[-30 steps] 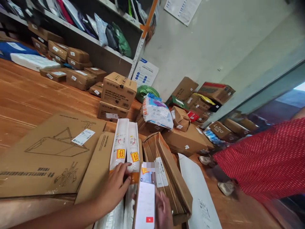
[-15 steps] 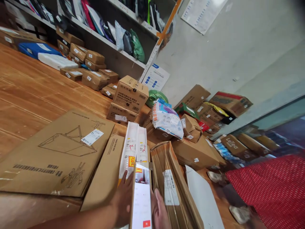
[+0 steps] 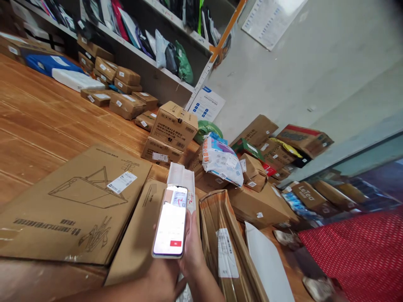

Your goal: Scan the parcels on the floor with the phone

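Observation:
A smartphone (image 3: 168, 224) with a lit screen lies tilted in my right hand (image 3: 192, 243). The thumb runs along the phone's right edge, and a fingertip shows at its left edge. Below the phone, my left hand (image 3: 165, 277) crosses close to my right wrist; its fingers are mostly hidden, so I cannot see whether they hold anything. Behind the phone stand long white packages (image 3: 176, 174) with red pen marks, largely covered by it. A long flat carton (image 3: 135, 235) is on their left, and a creased brown carton (image 3: 225, 251) with a white label on their right.
A large flat carton (image 3: 78, 205) with a chair-like drawing lies at left. Two stacked boxes (image 3: 173, 126) and a white plastic bag (image 3: 220, 161) are ahead. Parcels fill the shelf (image 3: 126, 46). At right are a white panel (image 3: 267, 260), shoes (image 3: 317, 287) and red dotted cloth (image 3: 355, 247).
The phone has moved left and up, and its screen is turned more towards me. My left hand has drawn back from the white packages to below the phone.

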{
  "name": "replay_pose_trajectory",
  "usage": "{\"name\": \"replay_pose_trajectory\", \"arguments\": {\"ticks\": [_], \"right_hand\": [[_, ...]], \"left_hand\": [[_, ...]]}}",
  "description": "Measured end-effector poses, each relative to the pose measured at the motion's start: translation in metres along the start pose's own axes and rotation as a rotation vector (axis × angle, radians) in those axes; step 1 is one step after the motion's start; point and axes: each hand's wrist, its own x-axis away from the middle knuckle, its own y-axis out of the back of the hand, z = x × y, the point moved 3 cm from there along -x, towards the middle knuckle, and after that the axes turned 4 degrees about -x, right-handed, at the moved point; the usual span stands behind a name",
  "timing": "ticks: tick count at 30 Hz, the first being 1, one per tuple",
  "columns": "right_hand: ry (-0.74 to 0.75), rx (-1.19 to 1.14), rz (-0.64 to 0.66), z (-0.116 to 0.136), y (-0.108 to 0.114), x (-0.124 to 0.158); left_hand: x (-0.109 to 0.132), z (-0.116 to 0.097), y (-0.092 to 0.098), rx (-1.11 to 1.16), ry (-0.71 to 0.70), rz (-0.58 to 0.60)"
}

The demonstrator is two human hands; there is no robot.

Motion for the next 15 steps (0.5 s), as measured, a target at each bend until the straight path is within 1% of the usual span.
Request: {"name": "replay_pose_trajectory", "arguments": {"ticks": [1, 3, 7, 11, 15], "right_hand": [[0.007, 0.009, -0.003, 0.0, 0.001, 0.0], [0.016, 0.018, -0.015, 0.001, 0.002, 0.0], [0.003, -0.009, -0.015, -0.001, 0.003, 0.002], [0.012, -0.022, -0.002, 0.001, 0.002, 0.002], [0.01, 0.0, -0.009, 0.003, 0.004, 0.003]], "left_hand": [[0.0, -0.003, 0.001, -0.083, 0.013, 0.026], [0.0, -0.01, 0.004, -0.17, 0.011, 0.05], [0.001, -0.018, 0.01, -0.192, -0.016, 0.045], [0.001, -0.021, 0.012, -0.269, -0.012, 0.085], [0.002, -0.022, 0.015, -0.209, -0.034, 0.02]]}}
